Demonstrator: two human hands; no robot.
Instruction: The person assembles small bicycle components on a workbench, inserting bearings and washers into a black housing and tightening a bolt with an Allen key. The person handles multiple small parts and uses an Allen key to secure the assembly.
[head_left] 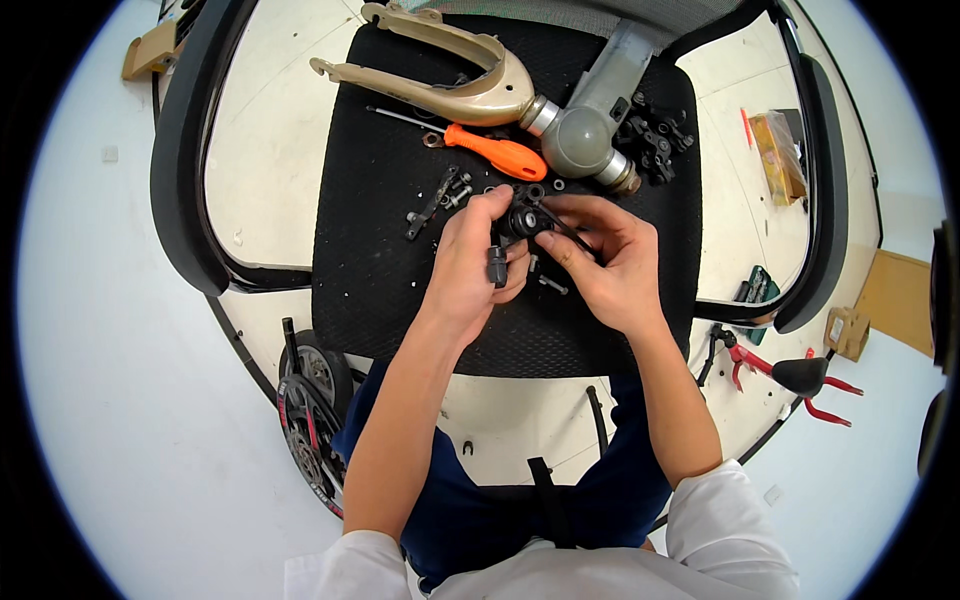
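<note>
- Hands meet over the middle of the black fabric chair seat (pixel 370 250), both closed round one small black metal-and-plastic assembly (pixel 522 220) held just above the cushion.
- The left hand (pixel 470 265) has thumb and fingertips pinched on the assembly's left side, with a short dark grey cylindrical piece (pixel 497 265) tucked under the lower fingers.
- The right hand (pixel 610 260) grips the right side, fingers curled tight; a thin black arm of the assembly runs under its index finger. Whether anything is being turned or merely steadied, I cannot tell.
- Judged from the layout, the work looks part-way through: the assembly is in hand, yet much hardware lies loose.
- Still unplaced on the seat: a cluster of small dark bolts and brackets (pixel 440 195) left of the hands, a lone bolt (pixel 552 285) just below them, and a heap of black chunky fittings (pixel 655 135) at the upper right.
- An orange-handled screwdriver (pixel 490 152) lies unused above the hands, near a tan metal fork-shaped frame with grey hub (pixel 470 85).
- Red-handled pliers (pixel 745 355) rest on the floor to the right, a black spoked wheel (pixel 310 410) to the lower left.
</note>
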